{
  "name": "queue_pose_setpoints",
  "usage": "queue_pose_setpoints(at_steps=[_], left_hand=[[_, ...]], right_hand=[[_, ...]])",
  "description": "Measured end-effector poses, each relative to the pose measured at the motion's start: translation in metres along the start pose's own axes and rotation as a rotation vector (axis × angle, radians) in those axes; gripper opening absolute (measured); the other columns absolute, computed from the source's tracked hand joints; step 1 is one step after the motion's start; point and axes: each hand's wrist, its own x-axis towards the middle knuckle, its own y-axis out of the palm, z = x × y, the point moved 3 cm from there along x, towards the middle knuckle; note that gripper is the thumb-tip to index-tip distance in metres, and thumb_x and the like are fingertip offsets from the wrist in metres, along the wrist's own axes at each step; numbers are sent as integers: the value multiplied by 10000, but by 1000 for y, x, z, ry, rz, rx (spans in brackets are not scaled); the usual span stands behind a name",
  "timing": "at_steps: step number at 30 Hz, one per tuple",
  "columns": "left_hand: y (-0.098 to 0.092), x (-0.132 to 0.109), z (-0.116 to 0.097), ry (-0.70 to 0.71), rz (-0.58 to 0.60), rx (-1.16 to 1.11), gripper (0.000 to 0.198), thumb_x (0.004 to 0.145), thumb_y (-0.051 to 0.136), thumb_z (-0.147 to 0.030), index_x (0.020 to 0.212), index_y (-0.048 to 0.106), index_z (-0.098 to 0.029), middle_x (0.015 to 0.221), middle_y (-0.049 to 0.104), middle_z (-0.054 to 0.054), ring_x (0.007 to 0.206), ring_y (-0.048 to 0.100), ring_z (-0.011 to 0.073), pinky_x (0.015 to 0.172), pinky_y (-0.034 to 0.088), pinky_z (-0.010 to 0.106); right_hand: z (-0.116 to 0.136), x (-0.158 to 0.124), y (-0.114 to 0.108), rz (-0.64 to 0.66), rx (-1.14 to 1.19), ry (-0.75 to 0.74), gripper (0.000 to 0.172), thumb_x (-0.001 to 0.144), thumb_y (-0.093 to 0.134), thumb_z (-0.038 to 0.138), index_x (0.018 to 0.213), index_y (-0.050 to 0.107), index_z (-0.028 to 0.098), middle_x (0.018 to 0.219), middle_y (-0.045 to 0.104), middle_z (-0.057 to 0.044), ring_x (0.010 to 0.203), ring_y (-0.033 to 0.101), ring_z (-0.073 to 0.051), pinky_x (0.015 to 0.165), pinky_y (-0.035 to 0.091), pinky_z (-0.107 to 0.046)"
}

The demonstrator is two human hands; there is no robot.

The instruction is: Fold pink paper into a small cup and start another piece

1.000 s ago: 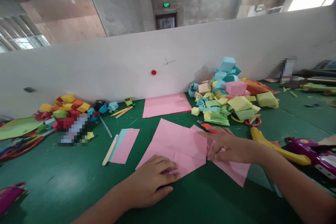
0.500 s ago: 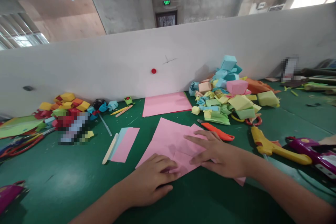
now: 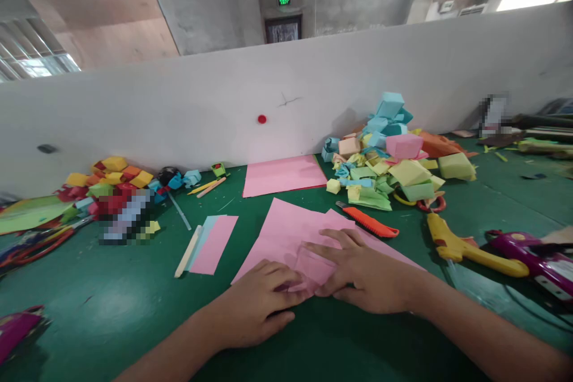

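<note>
A small piece of pink paper (image 3: 316,267), partly folded, lies over larger pink sheets (image 3: 286,221) on the green table. At its lower left edge, my left hand (image 3: 264,301) is closed, its curled fingertips on the paper. My right hand (image 3: 358,268) has its index finger and thumb down at the lower right edge of the same piece. Two other fingers of that hand stretch across its top. Both hands hold the paper, and their fingertips nearly meet at its near edge. Part of the fold is hidden under the fingers.
An orange utility knife (image 3: 369,221) lies beyond my right hand, with a yellow glue gun (image 3: 474,253) farther right. Folded paper cubes (image 3: 405,146) are heaped against the white partition (image 3: 201,107). Left stand paper strips (image 3: 215,245), a wooden stick (image 3: 188,250) and scissors (image 3: 49,245).
My right hand has shifted left and toward me, bringing its fingers to the small piece's near edge. The paper's near edge is now more bent. My left hand stays almost in place.
</note>
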Motion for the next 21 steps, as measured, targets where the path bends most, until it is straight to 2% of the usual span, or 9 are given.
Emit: queue_pose_setpoints(at_steps=[5,11,14,18,21], left_hand=[[0,0,0,2,-10,9,410,994,547,-327,1399,558,-266,1347,610,108,1167,552,285,992,441,457],[0,-1,-1,-24,14,-4,394,989,558,-318,1379,576,-258,1339,612,101,1177,548,282,999,432,452],[-1,-1,-1,-28,15,-8,386,987,564,-311,1368,585,-254,1342,611,99,1175,548,279,999,434,449],[-1,0,-1,-19,16,0,388,987,562,-305,1370,586,-246,1349,610,102,1183,545,282,1005,432,453],[-1,0,-2,-22,20,1,390,985,563,-301,1370,585,-248,1350,610,101,1185,547,281,1004,433,448]], right_hand=[[-8,-4,-2,-12,22,40,325,840,637,270,1056,779,467,1636,266,145,1522,118,-407,1180,39,-673],[-25,-12,-8,64,98,163,344,798,631,231,1008,798,447,1631,263,161,1528,3,-423,1165,49,-706],[-33,-17,-16,61,134,225,325,785,615,220,946,814,421,1621,282,169,1528,-25,-426,1161,9,-714],[-37,-23,-26,85,132,305,295,757,610,201,873,824,368,1614,307,136,1523,4,-443,1153,23,-722],[-37,-25,-27,77,123,279,279,768,610,209,871,823,357,1610,327,119,1520,57,-448,1154,40,-722]])
